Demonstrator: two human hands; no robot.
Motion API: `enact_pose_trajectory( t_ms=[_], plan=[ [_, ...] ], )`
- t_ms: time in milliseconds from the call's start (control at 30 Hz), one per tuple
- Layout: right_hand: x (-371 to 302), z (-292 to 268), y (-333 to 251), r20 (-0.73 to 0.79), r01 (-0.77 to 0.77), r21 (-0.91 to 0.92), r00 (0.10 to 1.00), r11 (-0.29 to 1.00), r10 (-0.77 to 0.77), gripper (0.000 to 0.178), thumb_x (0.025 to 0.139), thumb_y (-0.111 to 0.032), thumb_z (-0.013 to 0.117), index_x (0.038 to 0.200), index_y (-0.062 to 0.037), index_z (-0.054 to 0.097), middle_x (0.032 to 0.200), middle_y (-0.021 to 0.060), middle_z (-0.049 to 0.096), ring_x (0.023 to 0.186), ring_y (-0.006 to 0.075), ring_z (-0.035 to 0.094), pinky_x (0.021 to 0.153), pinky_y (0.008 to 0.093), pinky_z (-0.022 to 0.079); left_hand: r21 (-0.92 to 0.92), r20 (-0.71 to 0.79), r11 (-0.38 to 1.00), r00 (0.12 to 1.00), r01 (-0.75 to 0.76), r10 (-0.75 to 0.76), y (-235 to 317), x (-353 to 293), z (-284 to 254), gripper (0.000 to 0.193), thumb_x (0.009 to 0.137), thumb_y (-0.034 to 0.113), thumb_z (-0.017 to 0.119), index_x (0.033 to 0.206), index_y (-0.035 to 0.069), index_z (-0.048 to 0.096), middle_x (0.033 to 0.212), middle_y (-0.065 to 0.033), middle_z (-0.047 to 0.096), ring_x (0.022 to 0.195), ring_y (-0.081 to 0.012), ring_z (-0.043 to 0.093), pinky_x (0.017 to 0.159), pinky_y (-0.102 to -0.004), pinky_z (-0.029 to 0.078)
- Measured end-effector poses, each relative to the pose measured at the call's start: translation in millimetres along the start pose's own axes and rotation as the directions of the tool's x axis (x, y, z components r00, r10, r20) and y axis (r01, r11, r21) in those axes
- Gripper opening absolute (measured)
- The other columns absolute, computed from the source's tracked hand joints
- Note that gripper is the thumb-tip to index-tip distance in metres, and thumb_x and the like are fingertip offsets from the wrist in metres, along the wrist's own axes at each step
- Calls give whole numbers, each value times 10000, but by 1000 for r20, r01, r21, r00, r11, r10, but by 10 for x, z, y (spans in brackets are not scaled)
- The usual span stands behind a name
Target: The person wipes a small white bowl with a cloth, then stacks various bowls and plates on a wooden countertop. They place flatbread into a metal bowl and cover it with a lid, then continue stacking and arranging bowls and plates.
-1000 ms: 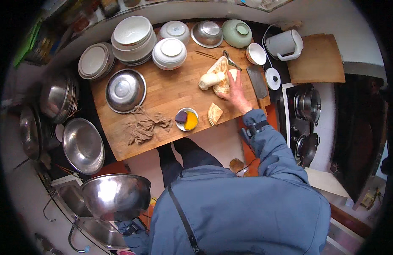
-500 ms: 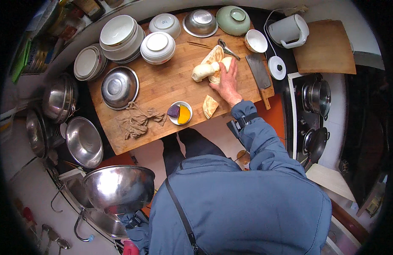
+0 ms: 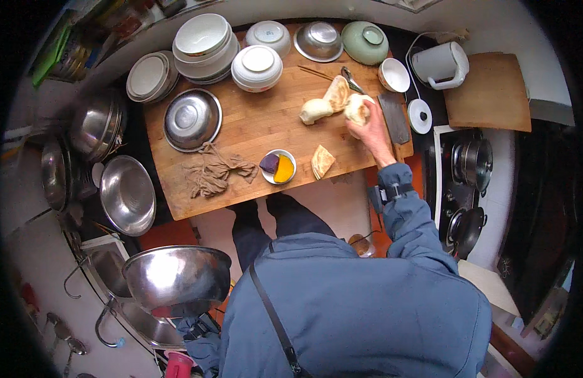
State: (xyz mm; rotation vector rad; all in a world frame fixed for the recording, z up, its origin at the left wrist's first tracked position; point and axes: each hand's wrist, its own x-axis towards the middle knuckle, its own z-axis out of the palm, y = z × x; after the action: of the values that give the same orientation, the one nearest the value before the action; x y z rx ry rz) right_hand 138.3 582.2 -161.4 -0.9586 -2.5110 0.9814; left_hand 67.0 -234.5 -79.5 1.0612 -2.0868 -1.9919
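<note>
While, in the head view, your right hand (image 3: 371, 130) curls its fingers around a pale bun (image 3: 356, 108) right of upper centre, your left hand seems hidden by the steel bowl (image 3: 177, 277), lower left, its grip untellable. This looks like picking up; a gentle lift should follow.

Right hand (image 3: 373, 129) closed around a pale bun (image 3: 356, 111) above the wooden worktop (image 3: 257, 129). Left of it, a second bun (image 3: 315, 112) lies touching a browned flatbread wedge (image 3: 337, 92). Nearer the front edge: another wedge (image 3: 322, 162), then a small white bowl (image 3: 290, 176) with purple and yellow pieces, then a crumpled brown cloth (image 3: 212, 173). Cleaver (image 3: 394, 118) just right of the hand. Left sleeve (image 3: 203, 346) reaches to a large steel basin (image 3: 177, 274) (hand itself hidden there).
</note>
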Motion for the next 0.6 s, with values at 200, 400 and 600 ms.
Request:
enact_pose_trajectory(
  t_ms=[200,400,600],
  plan=[
    [-91,-200,-359,249,-327,837,942,439,227,639,937,-238,757,1475,-64,459,1393,73,579,1284,206,568,1073,371,479,-58,4,998,999,40,-40,-216,85,-99,610,1046,463,455,1435,-3,518,1370,-185,616,1187,-340,623,1006,-468,537],
    [-117,277,-1343,641,-652,758,749,-11,-166,894,867,-472,810,1557,-94,386,1481,100,552,1308,286,576,1050,516,532,-123,0,989,997,76,-76,-364,152,-336,608,1048,461,455,1437,-2,516,1366,-186,618,1182,-341,625,1003,-468,539],
    [-138,1581,-2904,800,-809,545,424,218,-425,969,846,-497,817,1580,-75,346,1511,127,516,1331,285,560,1077,474,502,-221,-4,971,996,87,-90,-476,102,-653,607,1049,460,455,1438,-2,514,1363,-186,620,1178,-341,627,1000,-469,541]
  ],
)
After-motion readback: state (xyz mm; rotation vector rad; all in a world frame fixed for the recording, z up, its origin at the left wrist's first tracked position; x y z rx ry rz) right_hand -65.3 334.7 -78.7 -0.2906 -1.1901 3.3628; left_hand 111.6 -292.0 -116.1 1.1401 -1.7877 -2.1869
